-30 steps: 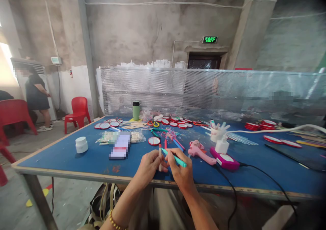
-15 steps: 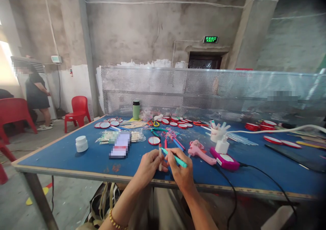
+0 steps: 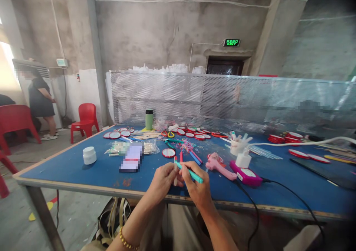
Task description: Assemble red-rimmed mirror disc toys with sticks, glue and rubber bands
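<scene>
One squat white plastic jar stands on the blue tabletop between nine and ten o'clock from the hands. Toward ten o'clock lies a flat phone with a blurred pale screen, against a clear plastic packet of pale sticks. At eleven, well back, a green cylindrical bottle with a black lid stands upright. The bare left hand, fingers curled in, grips a slim, flat, pale stick with a red tip, held upright just above the table's near edge. A round white disc rimmed in red lies near eleven o'clock from it. The right hand pinches a teal-green pen, its tip pointing toward ten o'clock at the stick; whether they touch, I cannot tell. Near two o'clock lies a pink gun-shaped tool, and at three, a glossy magenta box.
</scene>
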Available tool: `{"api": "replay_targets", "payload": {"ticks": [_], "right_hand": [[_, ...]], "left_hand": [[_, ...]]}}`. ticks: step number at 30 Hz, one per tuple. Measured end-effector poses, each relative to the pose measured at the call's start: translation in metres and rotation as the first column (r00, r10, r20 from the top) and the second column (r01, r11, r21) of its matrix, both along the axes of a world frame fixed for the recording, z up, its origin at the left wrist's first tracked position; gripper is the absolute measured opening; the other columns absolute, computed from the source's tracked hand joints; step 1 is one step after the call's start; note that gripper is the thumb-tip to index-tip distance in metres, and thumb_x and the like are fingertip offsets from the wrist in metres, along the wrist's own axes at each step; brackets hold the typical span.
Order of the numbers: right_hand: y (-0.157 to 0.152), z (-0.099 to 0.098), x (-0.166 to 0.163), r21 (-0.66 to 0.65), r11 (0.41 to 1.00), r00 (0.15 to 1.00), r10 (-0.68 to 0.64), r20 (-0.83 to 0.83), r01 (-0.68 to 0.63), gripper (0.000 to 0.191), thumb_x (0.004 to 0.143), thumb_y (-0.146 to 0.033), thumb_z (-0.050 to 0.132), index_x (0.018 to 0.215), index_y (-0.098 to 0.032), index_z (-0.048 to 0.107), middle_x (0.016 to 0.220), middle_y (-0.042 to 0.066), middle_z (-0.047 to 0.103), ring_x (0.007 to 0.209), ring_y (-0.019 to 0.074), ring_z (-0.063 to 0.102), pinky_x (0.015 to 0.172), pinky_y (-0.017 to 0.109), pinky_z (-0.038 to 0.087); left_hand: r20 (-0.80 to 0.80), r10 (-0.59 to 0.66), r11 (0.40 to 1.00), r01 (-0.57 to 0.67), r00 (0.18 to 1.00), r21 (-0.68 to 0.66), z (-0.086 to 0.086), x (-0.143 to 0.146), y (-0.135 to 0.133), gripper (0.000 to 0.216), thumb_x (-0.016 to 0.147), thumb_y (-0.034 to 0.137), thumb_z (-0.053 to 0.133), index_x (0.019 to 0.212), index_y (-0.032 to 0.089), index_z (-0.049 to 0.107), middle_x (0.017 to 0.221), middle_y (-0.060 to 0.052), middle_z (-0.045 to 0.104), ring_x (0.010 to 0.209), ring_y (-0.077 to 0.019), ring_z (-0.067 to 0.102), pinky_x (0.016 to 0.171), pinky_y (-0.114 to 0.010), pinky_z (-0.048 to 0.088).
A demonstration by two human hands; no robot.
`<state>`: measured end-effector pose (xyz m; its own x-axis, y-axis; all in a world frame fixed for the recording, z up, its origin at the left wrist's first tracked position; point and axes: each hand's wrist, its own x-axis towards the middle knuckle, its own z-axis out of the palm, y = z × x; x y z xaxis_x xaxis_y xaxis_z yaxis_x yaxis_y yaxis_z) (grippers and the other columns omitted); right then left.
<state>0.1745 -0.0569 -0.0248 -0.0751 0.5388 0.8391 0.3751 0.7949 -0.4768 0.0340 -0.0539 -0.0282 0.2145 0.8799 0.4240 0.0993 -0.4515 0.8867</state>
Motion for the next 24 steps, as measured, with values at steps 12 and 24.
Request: {"api": "replay_targets", "payload": {"ticks": [12,24], "right_hand": [[0.0023,-0.0012,-0.0003,-0.012,1.000,1.000,-0.006,-0.009,0.006,0.016,0.094,-0.023,0.051,0.086,-0.019,0.064,0.071,0.000,0.066,0.065,0.0137,0.064,0.064,0.023,0.050],[0.0013,-0.0029,0.0003,-0.034,0.999,1.000,-0.009,-0.012,0.008,0.018,0.095,-0.025,0.050,0.085,-0.020,0.064,0.067,-0.001,0.062,0.059,0.0126,0.060,0.059,0.023,0.049]], "left_hand": [[0.021,-0.011,1.000,0.012,1.000,-0.024,-0.0004,0.0000,0.0008,0.036,0.090,0.047,0.050,0.069,0.018,0.051,0.061,0.001,0.060,0.057,-0.0140,0.060,0.058,-0.022,0.047],[0.025,-0.017,0.999,0.018,1.000,-0.035,0.0016,0.0007,-0.0012,0.037,0.090,0.048,0.049,0.069,0.018,0.053,0.062,0.000,0.063,0.057,-0.0149,0.062,0.059,-0.022,0.048]]}}
